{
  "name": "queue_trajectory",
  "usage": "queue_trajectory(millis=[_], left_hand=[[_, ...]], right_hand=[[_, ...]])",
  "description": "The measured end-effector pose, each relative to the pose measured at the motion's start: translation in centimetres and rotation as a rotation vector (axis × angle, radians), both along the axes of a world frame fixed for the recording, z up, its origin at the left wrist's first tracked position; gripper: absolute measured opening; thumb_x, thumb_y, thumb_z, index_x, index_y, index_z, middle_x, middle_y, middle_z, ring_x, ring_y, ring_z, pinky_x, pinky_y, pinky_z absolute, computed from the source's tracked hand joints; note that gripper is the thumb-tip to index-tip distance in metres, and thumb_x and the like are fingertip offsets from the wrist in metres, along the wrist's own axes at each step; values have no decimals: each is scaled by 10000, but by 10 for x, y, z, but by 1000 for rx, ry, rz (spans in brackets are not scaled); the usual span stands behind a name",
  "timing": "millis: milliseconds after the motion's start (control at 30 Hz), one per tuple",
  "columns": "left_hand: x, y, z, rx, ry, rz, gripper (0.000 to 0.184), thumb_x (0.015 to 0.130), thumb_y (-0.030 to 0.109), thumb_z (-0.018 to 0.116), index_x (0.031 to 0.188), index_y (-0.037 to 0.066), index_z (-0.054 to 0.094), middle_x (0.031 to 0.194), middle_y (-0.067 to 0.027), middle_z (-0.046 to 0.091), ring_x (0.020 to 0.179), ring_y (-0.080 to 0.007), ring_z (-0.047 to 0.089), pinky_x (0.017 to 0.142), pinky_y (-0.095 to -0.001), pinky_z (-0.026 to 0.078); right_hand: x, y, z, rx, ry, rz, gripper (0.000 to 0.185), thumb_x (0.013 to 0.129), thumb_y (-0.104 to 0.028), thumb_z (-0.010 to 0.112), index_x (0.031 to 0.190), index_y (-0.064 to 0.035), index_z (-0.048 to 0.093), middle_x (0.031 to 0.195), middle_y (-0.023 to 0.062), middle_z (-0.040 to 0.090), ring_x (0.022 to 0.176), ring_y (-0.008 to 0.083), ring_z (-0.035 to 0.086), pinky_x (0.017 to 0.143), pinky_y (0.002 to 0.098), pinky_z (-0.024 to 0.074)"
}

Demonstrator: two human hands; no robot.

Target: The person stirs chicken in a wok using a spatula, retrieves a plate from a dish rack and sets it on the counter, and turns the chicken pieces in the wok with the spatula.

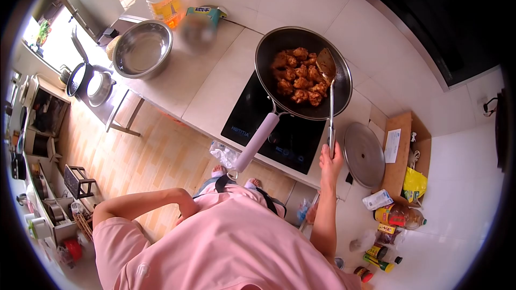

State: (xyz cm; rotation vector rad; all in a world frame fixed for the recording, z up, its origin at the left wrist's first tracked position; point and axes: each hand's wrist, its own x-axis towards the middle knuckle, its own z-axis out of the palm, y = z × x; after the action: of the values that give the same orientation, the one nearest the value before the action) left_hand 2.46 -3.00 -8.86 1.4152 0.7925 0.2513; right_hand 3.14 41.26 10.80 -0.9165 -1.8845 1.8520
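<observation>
Browned chunks of food (301, 78) lie in a dark wok (269, 83) that stands on the black cooktop (290, 153). My right hand (331, 161) is closed around the handle of a metal spatula (331, 110), whose blade rests among the chunks on the wok's right side. The wok's lilac handle (258, 142) points down toward my body with no hand on it. My left hand (188, 208) is at my waist against the pink shirt, its fingers hidden.
Left on the counter are a metal bowl (142, 49), an oil bottle (163, 0) and a green packet (209, 12). To the right are a round lid (364, 153), a cardboard box (398, 156) and several sauce bottles (398, 216). A range hood (430, 21) hangs at upper right.
</observation>
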Motion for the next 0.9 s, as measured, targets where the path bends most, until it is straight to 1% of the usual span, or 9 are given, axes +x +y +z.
queue_trajectory(millis=[100, 133, 233, 367, 600, 700, 733, 800, 900], left_hand=[[2, 1, -1, -102, -14, 10, 306, 811, 176, 548, 1055, 10, 626, 911, -102, 683, 809, -197, 669, 821, -278, 488], [3, 2, -3, -123, -9, 12, 311, 813, 186, 548, 1059, 13, 626, 910, -106, 682, 814, -202, 670, 825, -280, 491], [4, 4, -5, -147, -33, 29, 309, 813, 183, 550, 1055, 7, 625, 908, -116, 680, 802, -211, 671, 801, -282, 505], [5, 3, -2, -168, -53, 52, 307, 813, 178, 553, 1051, -2, 624, 906, -130, 676, 786, -224, 673, 769, -285, 525], [7, 0, -8, -234, -90, 62, 303, 813, 170, 559, 1042, -17, 622, 902, -154, 670, 758, -246, 677, 712, -290, 559], [1, 3, -2, -209, -95, 55, 359, 812, 154, 544, 1115, -39, 566, 942, -166, 654, 747, -267, 674, 698, -312, 562], [-4, 7, 14, -205, -85, 55, 373, 813, 154, 542, 1132, -40, 553, 957, -170, 649, 748, -269, 674, 699, -317, 561], [-5, 9, 20, -195, -89, 52, 395, 814, 153, 539, 1157, -42, 533, 981, -175, 642, 752, -273, 672, 703, -324, 561], [-1, 6, 9, -177, -122, 41, 405, 819, 152, 534, 1174, -43, 519, 999, -179, 636, 757, -277, 671, 708, -327, 561]], right_hand=[[1, -1, -1, 1, -2, -16, 325, 875, -226, 600, 1140, -57, 514, 623, -69, 375, 496, 14, 320, 428, 173, 223], [2, 2, -5, 17, -2, -1, 354, 873, -221, 600, 1175, -61, 506, 626, -70, 376, 496, 11, 318, 427, 171, 221], [1, 2, -6, 39, 13, -19, 413, 870, -224, 601, 1232, -65, 481, 644, -67, 406, 495, 6, 313, 417, 170, 213], [2, -1, -3, 61, -9, -25, 421, 873, -220, 594, 1246, -66, 473, 659, -59, 436, 493, 7, 310, 415, 169, 207], [3, 4, -9, 104, 34, -15, 395, 874, -220, 596, 1221, -58, 501, 617, -69, 406, 478, 14, 321, 417, 175, 233], [1, 1, -6, 112, 40, -10, 389, 872, -217, 601, 1206, -43, 504, 620, -60, 410, 486, 21, 341, 424, 179, 252], [1, 0, -4, 114, 41, -6, 389, 871, -217, 602, 1204, -40, 504, 620, -58, 411, 487, 22, 343, 425, 179, 254], [2, 1, -4, 127, 47, 8, 394, 872, -223, 604, 1198, -29, 500, 628, -51, 412, 492, 29, 346, 430, 183, 259], [3, 3, -6, 122, 51, 10, 405, 871, -229, 607, 1202, -23, 496, 639, -49, 412, 497, 31, 344, 434, 186, 258]])
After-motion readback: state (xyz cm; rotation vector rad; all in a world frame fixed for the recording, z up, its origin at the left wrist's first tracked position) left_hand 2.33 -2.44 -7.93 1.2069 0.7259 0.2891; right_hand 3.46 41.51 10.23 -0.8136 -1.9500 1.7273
